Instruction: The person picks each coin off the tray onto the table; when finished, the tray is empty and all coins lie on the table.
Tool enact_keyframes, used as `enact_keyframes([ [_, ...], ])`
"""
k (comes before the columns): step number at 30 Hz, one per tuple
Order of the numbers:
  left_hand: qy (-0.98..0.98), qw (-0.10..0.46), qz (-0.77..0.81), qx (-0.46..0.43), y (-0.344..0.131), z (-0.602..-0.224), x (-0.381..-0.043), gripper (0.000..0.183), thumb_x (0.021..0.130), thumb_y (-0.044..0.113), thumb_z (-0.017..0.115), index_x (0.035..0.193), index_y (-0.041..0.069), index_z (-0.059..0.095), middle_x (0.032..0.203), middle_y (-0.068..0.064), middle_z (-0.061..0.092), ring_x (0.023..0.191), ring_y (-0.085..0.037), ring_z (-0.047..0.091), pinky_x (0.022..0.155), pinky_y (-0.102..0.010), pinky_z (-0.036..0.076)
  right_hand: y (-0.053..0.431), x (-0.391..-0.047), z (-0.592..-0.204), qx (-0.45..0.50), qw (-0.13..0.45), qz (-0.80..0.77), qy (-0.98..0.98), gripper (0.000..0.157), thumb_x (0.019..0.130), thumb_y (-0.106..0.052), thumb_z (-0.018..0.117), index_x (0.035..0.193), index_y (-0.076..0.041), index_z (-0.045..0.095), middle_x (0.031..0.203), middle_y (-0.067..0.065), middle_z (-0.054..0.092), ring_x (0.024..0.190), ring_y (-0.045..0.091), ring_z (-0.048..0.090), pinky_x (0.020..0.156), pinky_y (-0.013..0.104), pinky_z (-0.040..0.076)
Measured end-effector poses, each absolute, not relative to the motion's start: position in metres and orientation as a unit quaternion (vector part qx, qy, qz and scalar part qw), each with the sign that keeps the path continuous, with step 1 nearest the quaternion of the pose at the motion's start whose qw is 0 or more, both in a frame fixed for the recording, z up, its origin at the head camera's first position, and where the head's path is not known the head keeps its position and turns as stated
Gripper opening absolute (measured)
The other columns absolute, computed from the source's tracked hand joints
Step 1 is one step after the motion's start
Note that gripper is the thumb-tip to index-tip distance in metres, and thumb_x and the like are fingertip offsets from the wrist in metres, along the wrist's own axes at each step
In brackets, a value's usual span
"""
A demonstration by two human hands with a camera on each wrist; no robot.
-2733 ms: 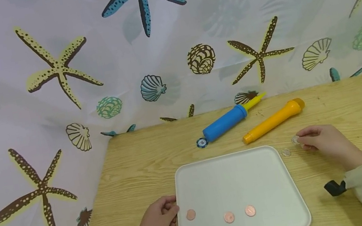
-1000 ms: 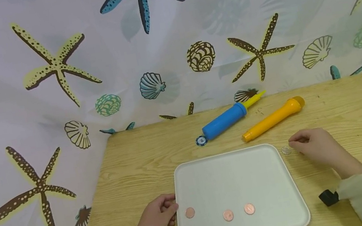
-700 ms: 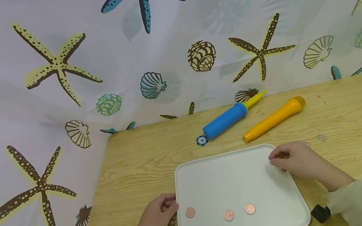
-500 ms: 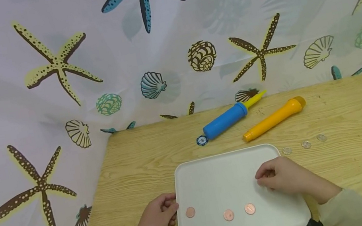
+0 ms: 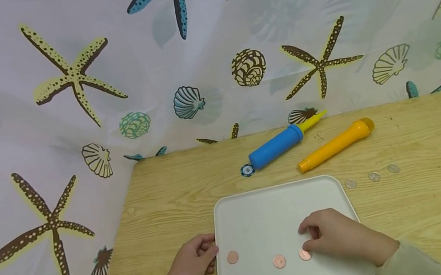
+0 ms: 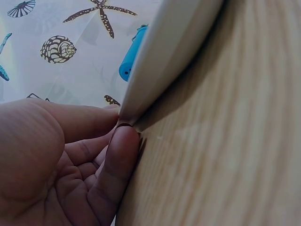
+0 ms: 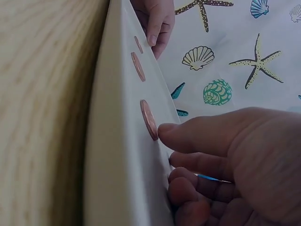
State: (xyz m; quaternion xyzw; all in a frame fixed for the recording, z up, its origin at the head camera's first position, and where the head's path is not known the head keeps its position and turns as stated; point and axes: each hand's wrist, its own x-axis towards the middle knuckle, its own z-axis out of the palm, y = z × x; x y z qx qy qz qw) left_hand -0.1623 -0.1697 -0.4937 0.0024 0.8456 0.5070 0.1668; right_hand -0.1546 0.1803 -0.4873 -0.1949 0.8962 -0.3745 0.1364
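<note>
Copper coin [image 5: 304, 256] pt. hidden by thumb of half-open R hand [image 5: 332, 234], L hand [image 5: 192, 263] w/ pinch on tray [image 5: 257, 219].

- We take the plain off-white tray [image 5: 257, 222] as our clock's centre in the head view.
- Three copper-pink coins [image 5: 232, 256] show at nine, seven and five o'clock.
- Three silvery coins [image 5: 374, 176] show at two.
- Toward twelve we see a bright blue tube [image 5: 275, 146] with a yellow tip [image 5: 311, 122].
- The chip [image 5: 247, 170] at eleven is dark blue and white.
- Orange covers the microphone [image 5: 333, 146] at one, its head browner.
- Our whitish cloth [image 5: 105, 10], toward twelve, carries yellow, brown and blue starfish [image 5: 77, 76].
</note>
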Motion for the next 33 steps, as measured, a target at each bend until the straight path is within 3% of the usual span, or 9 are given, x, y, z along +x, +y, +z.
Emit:
enact_keyframes([
  [10,0.842,0.171,0.512,0.007,-0.1700,-0.4937,-0.1605,0.034,0.099,0.010,0.063,0.131,-0.004,0.060,0.096,-0.009,0.060,0.073,-0.017,0.059,0.062,-0.028,0.058,0.1795,-0.1500,-0.4843,-0.217,0.139,-0.360,0.897,0.019,0.085,-0.023,0.080,0.098,-0.010,0.074,0.073,-0.008,0.052,0.068,0.007,0.048,0.061,0.023,0.041],
  [20,0.844,0.174,0.507,0.009,-0.1704,-0.4947,-0.1620,0.035,0.100,0.011,0.062,0.131,-0.004,0.059,0.096,-0.009,0.060,0.073,-0.017,0.060,0.062,-0.028,0.058,0.1840,-0.1461,-0.4848,-0.256,0.143,-0.368,0.883,0.013,0.085,-0.025,0.081,0.092,-0.017,0.073,0.083,-0.013,0.058,0.077,0.005,0.052,0.069,0.023,0.049],
  [28,0.845,0.168,0.507,0.006,-0.1713,-0.4989,-0.1649,0.033,0.100,0.010,0.062,0.130,-0.003,0.060,0.095,-0.009,0.060,0.072,-0.017,0.061,0.062,-0.028,0.058,0.1813,-0.1462,-0.4865,-0.239,0.153,-0.357,0.890,0.016,0.083,-0.019,0.081,0.092,-0.018,0.068,0.085,-0.011,0.057,0.079,0.008,0.052,0.071,0.024,0.048],
  [33,0.847,0.166,0.506,0.004,-0.1707,-0.4981,-0.1652,0.033,0.099,0.010,0.062,0.130,-0.003,0.060,0.095,-0.009,0.060,0.072,-0.017,0.060,0.062,-0.028,0.058,0.1817,-0.1453,-0.4845,-0.214,0.162,-0.375,0.887,0.016,0.087,-0.022,0.078,0.086,-0.022,0.063,0.079,-0.011,0.057,0.075,0.009,0.053,0.065,0.024,0.046],
])
